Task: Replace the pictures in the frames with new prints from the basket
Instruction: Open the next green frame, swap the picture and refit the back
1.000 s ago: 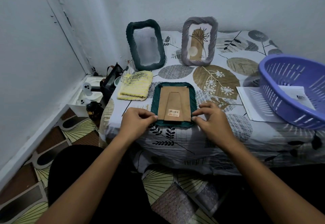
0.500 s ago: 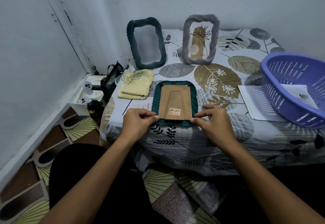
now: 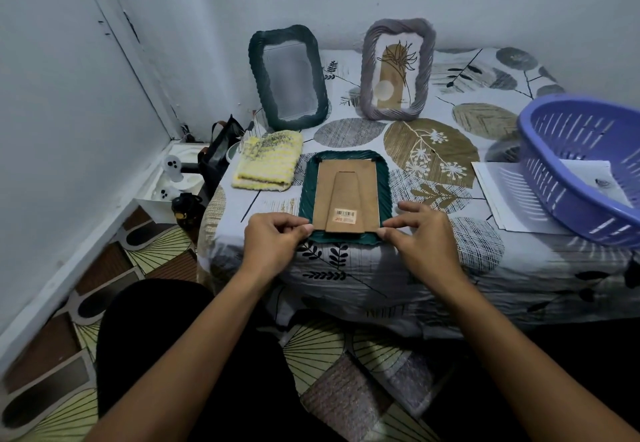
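On the worktop's near edge the green frame (image 3: pixel 346 195) lay face down, long axis running away from me; my left hand (image 3: pixel 273 240) pinched its near-left corner, my right hand (image 3: pixel 420 233) its near-right corner, the basket (image 3: pixel 581 167) of prints off right

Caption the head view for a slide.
Both hands, left and right, pinch the bottom corners of a face-down green frame on the table.
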Available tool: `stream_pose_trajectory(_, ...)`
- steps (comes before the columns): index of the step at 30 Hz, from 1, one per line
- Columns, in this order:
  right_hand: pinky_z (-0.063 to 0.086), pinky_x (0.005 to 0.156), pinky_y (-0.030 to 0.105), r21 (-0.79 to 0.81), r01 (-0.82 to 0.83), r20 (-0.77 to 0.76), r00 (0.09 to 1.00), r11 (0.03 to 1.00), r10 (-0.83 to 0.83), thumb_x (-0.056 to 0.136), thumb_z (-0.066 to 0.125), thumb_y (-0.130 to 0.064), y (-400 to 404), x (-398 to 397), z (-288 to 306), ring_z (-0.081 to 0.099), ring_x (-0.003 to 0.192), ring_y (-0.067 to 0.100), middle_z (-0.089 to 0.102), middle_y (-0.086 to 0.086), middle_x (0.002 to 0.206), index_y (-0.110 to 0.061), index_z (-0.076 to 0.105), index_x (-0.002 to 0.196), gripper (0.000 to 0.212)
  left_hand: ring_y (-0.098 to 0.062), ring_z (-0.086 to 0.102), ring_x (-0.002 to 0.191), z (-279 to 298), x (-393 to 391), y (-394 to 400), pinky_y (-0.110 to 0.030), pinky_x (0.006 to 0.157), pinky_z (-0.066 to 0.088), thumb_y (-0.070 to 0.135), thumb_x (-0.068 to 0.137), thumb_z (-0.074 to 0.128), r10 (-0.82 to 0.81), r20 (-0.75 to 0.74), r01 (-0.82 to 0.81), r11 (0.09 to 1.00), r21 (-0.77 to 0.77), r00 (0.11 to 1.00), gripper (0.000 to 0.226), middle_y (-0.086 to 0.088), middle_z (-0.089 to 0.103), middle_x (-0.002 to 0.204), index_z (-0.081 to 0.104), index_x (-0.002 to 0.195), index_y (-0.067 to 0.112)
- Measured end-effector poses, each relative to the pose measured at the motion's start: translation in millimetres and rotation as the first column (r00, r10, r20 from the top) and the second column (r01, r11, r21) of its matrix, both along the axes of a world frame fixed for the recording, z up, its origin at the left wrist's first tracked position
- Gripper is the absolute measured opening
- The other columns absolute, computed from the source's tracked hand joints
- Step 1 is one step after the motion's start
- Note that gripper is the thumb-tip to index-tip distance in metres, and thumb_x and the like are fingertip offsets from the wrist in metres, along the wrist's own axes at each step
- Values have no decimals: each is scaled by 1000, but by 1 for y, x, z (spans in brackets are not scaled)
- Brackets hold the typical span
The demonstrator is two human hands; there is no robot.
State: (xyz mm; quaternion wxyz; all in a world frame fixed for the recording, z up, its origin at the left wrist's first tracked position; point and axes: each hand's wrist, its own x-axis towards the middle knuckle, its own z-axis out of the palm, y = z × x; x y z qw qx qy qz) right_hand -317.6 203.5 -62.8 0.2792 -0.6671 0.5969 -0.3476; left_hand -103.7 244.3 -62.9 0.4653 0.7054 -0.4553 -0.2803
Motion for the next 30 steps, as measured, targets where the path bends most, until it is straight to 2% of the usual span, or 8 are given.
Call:
stream_pose_trajectory(5,42,101,48,11,-30,-4,1000,999,30,74,80,-17,-2,0,-3,49,121,28,62,6,125,-16,77,91,18,-10,51,59,-4,1,-1,-21,62,47,11,78,77,-34,15,34,999,3,999,7,2,60,58,77,85,13)
stream_pose_trajectory(10,41,102,52,35,-57,3,998,998,57,75,79,-16,-5,-1,-2,47,124,28,60,3,130,-22,77,90,16,-11,52,60,-6,2,-3,-23,64,47,12,79,76,-55,37,56,998,-15,998,6,4,60,57,77,85,15)
stream_pose_trajectory(14,39,104,52,56,-74,24,997,996,73,76,78,-14,-4,-1,0,45,126,27,58,2,132,-25,77,89,17,-11,52,60,-6,2,-3,-22,63,46,12,80,74,-81,81,83,996,-33,993,8,-3,62,62,77,88,11)
stream_pose_trajectory(19,38,104,51,40,-77,19,997,996,76,75,78,-14,-1,-4,4,45,126,27,59,4,130,-23,77,88,16,-3,50,53,-4,5,-1,-13,56,42,14,81,75,-121,203,139,987,-77,972,10,-6,65,65,77,89,10)
stream_pose_trajectory(23,35,107,45,59,-68,49,997,996,65,75,79,-13,-1,-6,10,47,126,24,59,8,129,-17,77,82,8,-7,55,66,2,13,-3,-19,58,41,23,79,77,-175,452,246,964,-103,875,13,5,60,72,78,91,18)
stream_pose_trajectory(25,35,106,39,71,-87,50,995,994,84,75,78,-11,-2,-7,11,48,125,22,59,10,130,-16,77,81,8,-8,55,74,6,18,-7,-23,63,42,34,77,75,-224,516,327,938,-118,827,23,10,56,78,77,95,20)
stream_pose_trajectory(27,35,106,39,82,-105,39,994,991,102,76,78,-11,-2,-9,12,48,126,21,58,11,130,-16,78,82,8,-11,55,91,12,21,-12,-27,76,45,51,74,68,-320,535,439,892,-108,782,42,8,59,92,74,103,21)
stream_pose_trajectory(30,35,106,39,95,-112,30,994,989,109,76,78,-11,-3,-9,13,48,125,21,58,10,130,-17,78,83,10,-9,48,119,20,18,-24,-27,99,38,63,72,63,-486,560,602,798,-30,671,60,7,59,122,68,117,24)
